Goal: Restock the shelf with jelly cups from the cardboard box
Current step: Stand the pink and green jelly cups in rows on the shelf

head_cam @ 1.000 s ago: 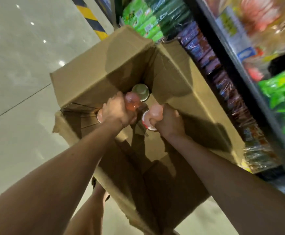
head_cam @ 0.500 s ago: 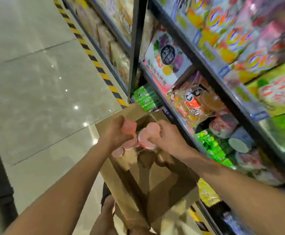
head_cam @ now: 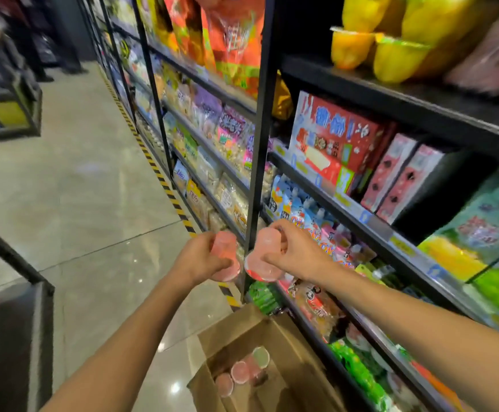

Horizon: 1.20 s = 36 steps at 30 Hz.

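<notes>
My left hand [head_cam: 199,258] grips a pink jelly cup [head_cam: 226,257], and my right hand [head_cam: 294,254] grips another pink jelly cup [head_cam: 264,260]. Both cups are held side by side in front of the black shelf post [head_cam: 257,162], well above the open cardboard box [head_cam: 290,370] on the floor. Several more jelly cups [head_cam: 241,371], pink ones and a pale green one, lie at the bottom of the box. Yellow jelly cups [head_cam: 376,52] stand on the upper shelf [head_cam: 406,96] at the right.
Black shelves [head_cam: 355,215] packed with snack bags and boxes run along the right. A yellow-and-black floor stripe [head_cam: 165,182] borders them. A dark metal rack [head_cam: 28,292] stands at the left, and another display [head_cam: 7,108] is further back across the tiled aisle.
Both hands have lifted the pink cups out of the box and up to shelf height. My view has swung up from the box to the shelves.
</notes>
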Available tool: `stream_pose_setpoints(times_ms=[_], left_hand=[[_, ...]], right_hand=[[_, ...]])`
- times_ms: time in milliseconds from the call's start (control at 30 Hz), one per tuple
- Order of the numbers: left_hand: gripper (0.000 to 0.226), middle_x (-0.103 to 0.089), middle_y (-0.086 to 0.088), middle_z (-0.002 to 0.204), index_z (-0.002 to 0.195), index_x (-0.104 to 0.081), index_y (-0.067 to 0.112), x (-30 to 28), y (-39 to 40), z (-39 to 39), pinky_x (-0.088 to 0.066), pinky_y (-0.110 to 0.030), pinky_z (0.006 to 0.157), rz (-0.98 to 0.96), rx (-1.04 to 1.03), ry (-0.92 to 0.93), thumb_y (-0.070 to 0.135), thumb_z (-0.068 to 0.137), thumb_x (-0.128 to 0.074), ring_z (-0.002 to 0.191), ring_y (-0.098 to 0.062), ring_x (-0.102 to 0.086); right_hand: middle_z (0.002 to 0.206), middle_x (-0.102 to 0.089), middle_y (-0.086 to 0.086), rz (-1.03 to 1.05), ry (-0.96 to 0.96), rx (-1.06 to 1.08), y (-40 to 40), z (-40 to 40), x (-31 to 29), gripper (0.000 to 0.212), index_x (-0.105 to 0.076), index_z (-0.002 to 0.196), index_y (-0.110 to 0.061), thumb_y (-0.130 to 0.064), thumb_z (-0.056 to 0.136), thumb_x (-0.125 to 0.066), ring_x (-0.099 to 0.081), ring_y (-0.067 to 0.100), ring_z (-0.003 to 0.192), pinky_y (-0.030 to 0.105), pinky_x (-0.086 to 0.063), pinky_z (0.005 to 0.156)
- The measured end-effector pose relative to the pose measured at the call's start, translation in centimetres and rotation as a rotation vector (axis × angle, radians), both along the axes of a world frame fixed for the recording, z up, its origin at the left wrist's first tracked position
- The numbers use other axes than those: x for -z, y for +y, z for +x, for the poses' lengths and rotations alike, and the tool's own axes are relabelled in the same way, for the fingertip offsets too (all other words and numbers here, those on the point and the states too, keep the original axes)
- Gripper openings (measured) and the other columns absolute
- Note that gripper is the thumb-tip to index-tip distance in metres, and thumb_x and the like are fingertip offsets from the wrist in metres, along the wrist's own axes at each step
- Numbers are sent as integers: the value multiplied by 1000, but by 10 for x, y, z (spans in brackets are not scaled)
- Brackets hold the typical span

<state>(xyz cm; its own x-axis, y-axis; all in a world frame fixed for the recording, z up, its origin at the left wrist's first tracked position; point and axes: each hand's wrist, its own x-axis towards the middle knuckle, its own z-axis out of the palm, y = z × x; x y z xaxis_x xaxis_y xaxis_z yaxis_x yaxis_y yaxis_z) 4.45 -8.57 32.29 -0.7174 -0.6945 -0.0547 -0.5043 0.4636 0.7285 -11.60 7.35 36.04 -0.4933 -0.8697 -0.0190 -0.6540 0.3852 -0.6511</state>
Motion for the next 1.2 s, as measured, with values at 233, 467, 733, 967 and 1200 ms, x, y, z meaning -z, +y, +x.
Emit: stream_pose_setpoints(times_ms=[233, 467, 733, 967, 1200], left_hand=[[50, -74, 1, 90, 103, -71, 14, -170, -3, 23, -56, -43, 83, -38, 5, 163, 36, 59, -80, 85, -16, -70], [41, -73, 1, 83, 93, -73, 13, -300, -15, 13, -56, -39, 76, -253, 77, 193, 43, 66, -82, 77, -12, -68], [49, -71, 5, 84, 93, -69, 20, -349, -36, -13, -58, -38, 72, -324, 167, 259, 54, 61, -82, 78, -11, -68], [39, -69, -3, 80, 86, -67, 15, -347, -38, -59, -53, -36, 64, -313, 301, 275, 44, 64, -84, 73, -17, -66], [32, -63, -1, 75, 80, -65, 14, -347, -5, -118, -39, -25, 52, -323, 471, 303, 39, 70, -83, 68, -14, -59]], right_hand=[[105, -61, -4, -192, 144, -88, 3, 12, -185, 55, -51, 126, -24, -30, 78, -79, -61, 14, 86, 36, -54, 78], [100, -65, -13, -338, 226, -34, 8, 11, -289, 53, -62, 122, -26, -30, 73, -82, -62, 2, 87, 16, -49, 72], [111, -69, -7, -425, 287, 71, -1, 2, -326, 56, -61, 132, -24, -34, 79, -77, -66, 6, 92, 32, -56, 86], [125, -65, -9, -436, 341, 180, 9, -10, -325, 55, -63, 131, -25, -36, 79, -78, -62, 5, 103, 21, -50, 86], [131, -61, -5, -394, 352, 343, 56, -30, -321, 56, -61, 131, -22, -33, 80, -78, -58, 9, 116, 28, -51, 96]])
